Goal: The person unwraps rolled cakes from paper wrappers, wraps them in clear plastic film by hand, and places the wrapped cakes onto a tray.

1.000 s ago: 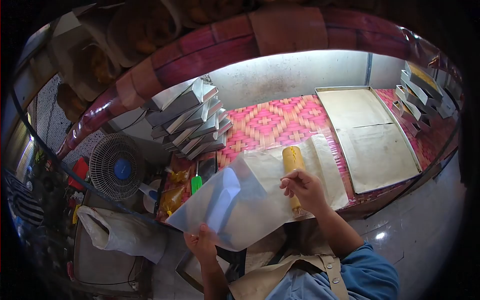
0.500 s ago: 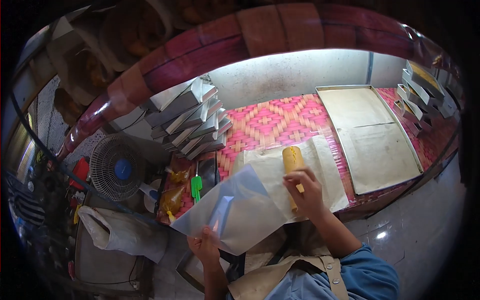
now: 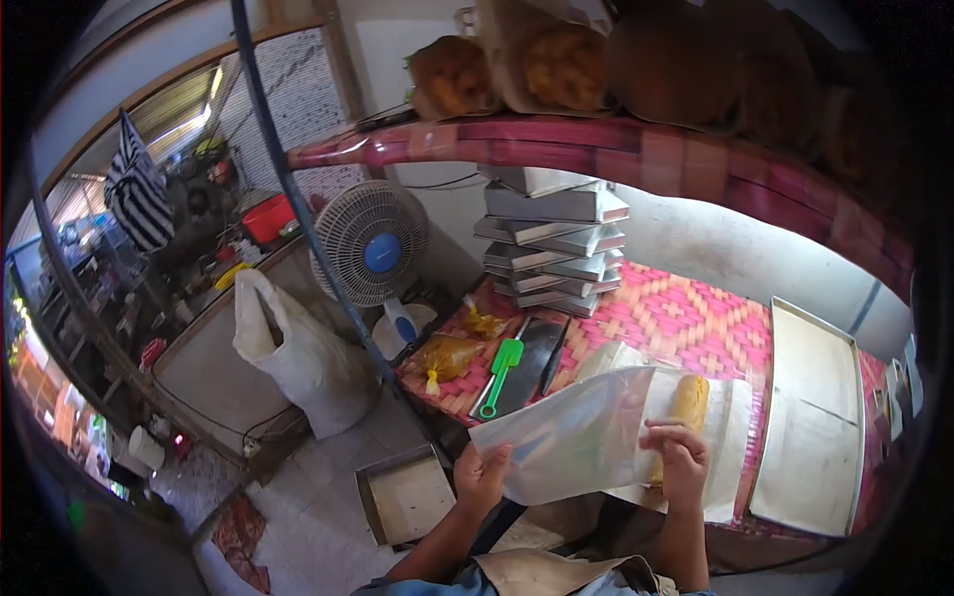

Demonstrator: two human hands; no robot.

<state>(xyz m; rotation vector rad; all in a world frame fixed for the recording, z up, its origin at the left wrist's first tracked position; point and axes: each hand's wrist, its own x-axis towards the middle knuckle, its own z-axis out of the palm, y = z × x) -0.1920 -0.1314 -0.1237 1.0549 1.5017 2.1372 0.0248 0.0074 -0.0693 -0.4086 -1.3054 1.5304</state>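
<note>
A clear plastic sheet (image 3: 566,437) is stretched in front of me, its left edge pinched between the thumb and fingers of my left hand (image 3: 484,477). My right hand (image 3: 680,459) is closed, with its fingertips at the sheet's right edge, where they appear to pinch it. Just behind that hand lies a yellow rolled cake (image 3: 690,399), partly hidden by my fingers. Under the roll is a sheet of pale baking paper (image 3: 733,437). A green spatula (image 3: 504,368) rests on a dark flat board (image 3: 532,363) beyond the plastic.
Stacked metal tins (image 3: 552,238) stand at the back of the pink patterned table (image 3: 686,303). A paper-lined tray (image 3: 810,417) lies on the right. Bags of yellow filling (image 3: 444,360), a fan (image 3: 373,248) and a white sack (image 3: 303,358) are left. A shelf edge (image 3: 596,142) crosses overhead.
My view has swung left. The plastic sheet now extends to my right hand, whose fingers have come from over the roll to the sheet's edge. My left hand keeps its hold.
</note>
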